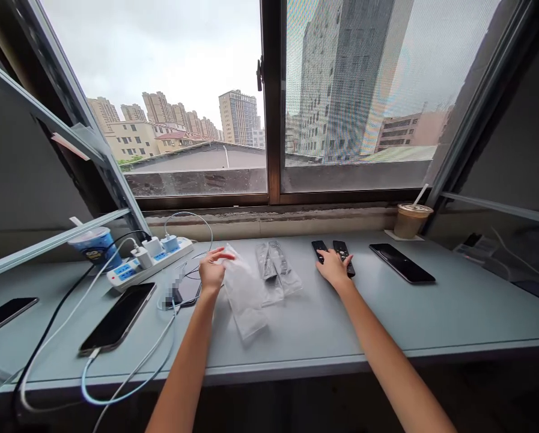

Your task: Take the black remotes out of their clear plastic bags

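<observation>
Across the grey-blue surface [305,337], by the window:

- Remotes, black, two: near the middle, right of centre, lying side by side. The right hand [334,269] rests over both, fingers spread apart; one remote [318,247] shows beyond the fingers at left, the other remote [342,247] at right.
- Plastic bag, whitish and see-through, one [247,300]: hanging flat from the left hand [212,272], whose thumb and fingers are closed on its far end; its near end lies on the surface.
- Clear packets, two, left of the remotes and right of the bag: the left packet [265,262] and the right packet [285,269], side by side, their contents unclear through the wrap.
- Phones, four: one at the far-left edge [8,314]; one phone with a cable plugged in [118,317]; one phone partly under cables [190,289], just left of the left hand; one phone on the right [402,263].
- Power strip, white, one [124,272]: far left, with several plugs seated and cables trailing.
- Cups, two: a blue cup [97,245] behind the strip, and a brown drink cup [410,224] with one straw [421,194], far right.
</observation>
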The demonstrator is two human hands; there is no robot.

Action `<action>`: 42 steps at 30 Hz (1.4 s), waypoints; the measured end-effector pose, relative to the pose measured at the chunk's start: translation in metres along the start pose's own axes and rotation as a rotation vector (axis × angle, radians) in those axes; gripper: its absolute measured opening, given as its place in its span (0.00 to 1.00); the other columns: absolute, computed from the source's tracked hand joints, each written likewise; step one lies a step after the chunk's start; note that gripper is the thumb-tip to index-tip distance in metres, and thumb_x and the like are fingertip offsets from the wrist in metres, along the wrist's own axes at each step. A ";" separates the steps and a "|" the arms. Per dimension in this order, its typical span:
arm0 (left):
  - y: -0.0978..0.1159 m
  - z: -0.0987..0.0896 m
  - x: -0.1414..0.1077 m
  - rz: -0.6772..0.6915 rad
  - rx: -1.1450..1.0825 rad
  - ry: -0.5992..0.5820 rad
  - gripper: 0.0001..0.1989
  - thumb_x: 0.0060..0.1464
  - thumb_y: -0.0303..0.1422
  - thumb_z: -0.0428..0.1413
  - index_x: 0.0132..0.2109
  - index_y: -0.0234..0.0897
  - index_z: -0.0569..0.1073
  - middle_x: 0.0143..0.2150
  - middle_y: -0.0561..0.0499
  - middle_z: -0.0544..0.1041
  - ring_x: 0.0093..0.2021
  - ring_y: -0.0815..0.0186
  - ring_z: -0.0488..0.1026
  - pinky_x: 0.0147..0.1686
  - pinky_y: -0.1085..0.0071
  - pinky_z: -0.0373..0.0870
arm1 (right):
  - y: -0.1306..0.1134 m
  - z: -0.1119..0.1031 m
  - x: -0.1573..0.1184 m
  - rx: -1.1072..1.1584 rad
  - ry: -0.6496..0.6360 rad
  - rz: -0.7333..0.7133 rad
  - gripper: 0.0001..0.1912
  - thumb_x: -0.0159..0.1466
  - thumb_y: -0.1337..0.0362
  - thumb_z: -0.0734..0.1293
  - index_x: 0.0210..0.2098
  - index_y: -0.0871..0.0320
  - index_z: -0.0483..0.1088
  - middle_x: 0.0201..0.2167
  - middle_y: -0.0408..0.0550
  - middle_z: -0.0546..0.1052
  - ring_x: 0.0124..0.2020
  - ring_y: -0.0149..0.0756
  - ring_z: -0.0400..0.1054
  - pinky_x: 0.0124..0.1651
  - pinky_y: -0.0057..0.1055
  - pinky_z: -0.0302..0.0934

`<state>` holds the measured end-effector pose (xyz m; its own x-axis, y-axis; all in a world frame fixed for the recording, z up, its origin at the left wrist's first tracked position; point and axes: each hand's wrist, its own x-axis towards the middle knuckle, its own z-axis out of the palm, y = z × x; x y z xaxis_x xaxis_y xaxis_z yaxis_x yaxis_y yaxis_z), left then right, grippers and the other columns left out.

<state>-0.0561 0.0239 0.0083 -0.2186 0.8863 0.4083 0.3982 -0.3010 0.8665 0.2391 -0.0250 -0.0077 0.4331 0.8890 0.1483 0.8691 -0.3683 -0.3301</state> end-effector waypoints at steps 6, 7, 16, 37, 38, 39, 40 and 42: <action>0.002 -0.003 -0.007 -0.075 0.164 -0.109 0.19 0.28 0.19 0.44 0.22 0.40 0.77 0.38 0.53 0.78 0.41 0.64 0.72 0.41 0.70 0.67 | 0.003 0.005 0.002 -0.002 0.029 -0.002 0.22 0.60 0.67 0.58 0.54 0.56 0.66 0.53 0.57 0.66 0.56 0.46 0.58 0.59 0.61 0.31; 0.003 -0.002 -0.007 -0.052 0.124 -0.120 0.19 0.28 0.19 0.44 0.22 0.39 0.77 0.38 0.52 0.78 0.41 0.64 0.72 0.40 0.71 0.67 | 0.004 0.006 0.002 -0.005 0.033 -0.008 0.22 0.60 0.67 0.58 0.54 0.56 0.66 0.53 0.57 0.66 0.55 0.47 0.59 0.59 0.62 0.31; 0.016 0.004 -0.012 -0.100 -0.054 0.036 0.14 0.38 0.24 0.42 0.20 0.37 0.71 0.28 0.51 0.76 0.37 0.65 0.73 0.42 0.70 0.64 | 0.014 0.014 0.009 -0.049 0.032 -0.035 0.22 0.59 0.62 0.59 0.52 0.55 0.68 0.52 0.59 0.67 0.52 0.53 0.62 0.56 0.64 0.38; 0.008 0.030 -0.053 0.001 0.893 -0.513 0.34 0.57 0.48 0.43 0.63 0.28 0.56 0.65 0.34 0.52 0.65 0.45 0.46 0.60 0.51 0.50 | -0.007 0.013 -0.001 0.202 0.105 -0.235 0.20 0.56 0.53 0.59 0.44 0.51 0.71 0.49 0.48 0.71 0.49 0.40 0.64 0.50 0.34 0.54; 0.007 0.031 -0.055 -0.007 0.919 -0.534 0.35 0.57 0.49 0.42 0.63 0.27 0.55 0.65 0.34 0.51 0.65 0.45 0.46 0.60 0.52 0.49 | -0.010 0.016 -0.003 0.235 0.055 -0.244 0.21 0.55 0.52 0.60 0.44 0.51 0.70 0.47 0.48 0.72 0.47 0.39 0.66 0.48 0.33 0.56; 0.006 0.032 -0.055 -0.007 0.937 -0.539 0.36 0.57 0.49 0.42 0.63 0.27 0.55 0.66 0.34 0.51 0.65 0.45 0.45 0.60 0.51 0.48 | -0.012 0.018 -0.004 0.253 0.008 -0.247 0.22 0.54 0.50 0.61 0.45 0.50 0.70 0.46 0.48 0.72 0.46 0.39 0.67 0.46 0.32 0.57; 0.006 0.032 -0.056 -0.002 0.946 -0.528 0.36 0.57 0.49 0.42 0.64 0.28 0.54 0.65 0.34 0.51 0.65 0.45 0.45 0.60 0.51 0.48 | -0.014 0.022 -0.005 0.257 -0.033 -0.246 0.23 0.53 0.49 0.62 0.45 0.50 0.70 0.45 0.48 0.73 0.45 0.39 0.67 0.45 0.32 0.57; 0.010 0.032 -0.055 0.028 0.939 -0.474 0.34 0.58 0.48 0.41 0.63 0.28 0.55 0.65 0.34 0.53 0.65 0.46 0.45 0.60 0.49 0.48 | -0.016 0.027 -0.006 0.253 -0.090 -0.250 0.26 0.52 0.46 0.62 0.46 0.49 0.69 0.44 0.47 0.74 0.44 0.40 0.68 0.44 0.33 0.58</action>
<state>-0.0121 -0.0162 -0.0148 0.0912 0.9913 0.0949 0.9726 -0.1091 0.2051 0.2159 -0.0170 -0.0289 0.1823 0.9675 0.1751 0.8542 -0.0676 -0.5156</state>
